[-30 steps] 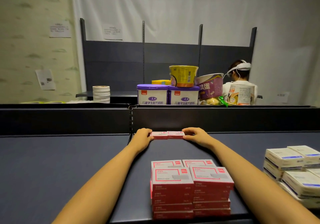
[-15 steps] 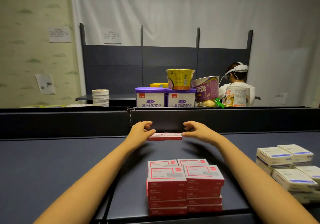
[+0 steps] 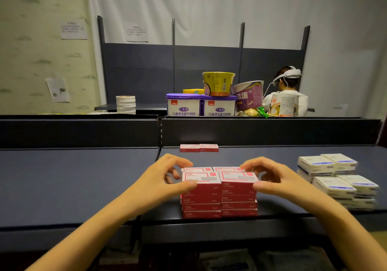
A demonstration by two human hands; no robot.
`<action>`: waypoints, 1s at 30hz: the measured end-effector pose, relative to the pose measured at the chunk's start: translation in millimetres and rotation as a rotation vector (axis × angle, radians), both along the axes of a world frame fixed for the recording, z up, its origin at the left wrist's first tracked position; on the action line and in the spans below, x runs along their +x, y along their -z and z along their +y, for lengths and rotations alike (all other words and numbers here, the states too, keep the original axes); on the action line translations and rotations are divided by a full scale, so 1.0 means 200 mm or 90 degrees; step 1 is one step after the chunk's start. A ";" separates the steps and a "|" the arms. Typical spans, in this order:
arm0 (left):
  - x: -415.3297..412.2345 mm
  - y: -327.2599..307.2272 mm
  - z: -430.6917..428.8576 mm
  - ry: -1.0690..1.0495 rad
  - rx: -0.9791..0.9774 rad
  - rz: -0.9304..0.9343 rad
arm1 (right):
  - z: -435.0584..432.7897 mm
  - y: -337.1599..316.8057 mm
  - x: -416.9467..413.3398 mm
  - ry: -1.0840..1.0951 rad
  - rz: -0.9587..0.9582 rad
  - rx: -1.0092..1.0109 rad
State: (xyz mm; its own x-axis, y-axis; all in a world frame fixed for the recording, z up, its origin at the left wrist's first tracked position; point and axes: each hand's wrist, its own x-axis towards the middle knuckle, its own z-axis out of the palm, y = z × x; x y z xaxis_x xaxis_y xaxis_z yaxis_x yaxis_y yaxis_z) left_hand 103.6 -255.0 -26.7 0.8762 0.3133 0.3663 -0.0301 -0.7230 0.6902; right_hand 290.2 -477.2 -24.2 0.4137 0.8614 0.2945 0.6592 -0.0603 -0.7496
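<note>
A stack of flat red boxes (image 3: pixel 218 199), two columns wide and several high, stands near the front edge of the dark shelf (image 3: pixel 83 176). My left hand (image 3: pixel 163 176) curls round the stack's top left box, thumb on its front face and fingers over the back. On the other side my right hand (image 3: pixel 276 178) holds the top right box the same way. A pair of red boxes (image 3: pixel 199 147) lies side by side at the back of the shelf, against the dark back panel (image 3: pixel 272 131), apart from both hands.
Stacked white boxes with blue stripes (image 3: pixel 335 178) sit at the right of the shelf. Beyond the back panel stand purple-lidded tubs (image 3: pixel 201 107), noodle bowls, a pile of white rolls (image 3: pixel 125 104) and a person wearing a headset (image 3: pixel 287 88).
Both hands let go of the pair of red boxes at the back and drew toward me. They now close on the top of the near stack.
</note>
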 end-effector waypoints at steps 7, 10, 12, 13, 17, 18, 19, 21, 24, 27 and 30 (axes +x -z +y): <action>-0.01 0.05 0.00 -0.033 0.036 0.011 | -0.01 0.02 -0.01 0.046 -0.024 -0.012; -0.01 0.04 0.00 -0.025 0.003 0.000 | 0.00 0.01 -0.01 0.058 -0.009 0.004; 0.00 0.01 0.02 0.002 -0.085 -0.009 | 0.01 0.01 0.00 0.056 0.010 0.017; 0.02 -0.01 0.03 0.013 -0.122 -0.015 | 0.01 0.01 0.00 0.052 0.021 0.025; 0.16 -0.13 0.10 0.006 -0.175 -0.060 | 0.02 0.02 0.01 0.048 0.071 0.061; 0.22 -0.15 0.14 -0.003 -0.174 -0.068 | 0.03 0.01 0.02 0.051 0.078 0.067; 0.30 -0.17 0.18 -0.014 -0.169 -0.066 | 0.03 0.01 0.02 0.054 0.085 0.073; 0.46 -0.18 0.29 -0.039 -0.152 -0.040 | 0.04 0.00 0.03 0.061 0.098 0.080; 0.70 -0.14 0.47 -0.074 -0.158 0.019 | 0.06 -0.01 0.04 0.075 0.105 0.091; 0.84 -0.02 0.61 -0.105 -0.179 0.066 | 0.09 -0.03 0.04 0.095 0.101 0.104; 0.90 0.09 0.68 -0.111 -0.145 0.100 | 0.15 -0.07 0.07 0.123 0.095 0.127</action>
State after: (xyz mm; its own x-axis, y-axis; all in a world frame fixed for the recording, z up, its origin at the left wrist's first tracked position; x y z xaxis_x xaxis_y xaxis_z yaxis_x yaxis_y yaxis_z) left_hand 283.7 -118.6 -44.6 0.8420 0.5226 0.1338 0.2007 -0.5337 0.8215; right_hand 304.5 -447.4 -9.4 0.6153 0.6938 0.3743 0.5322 -0.0153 -0.8465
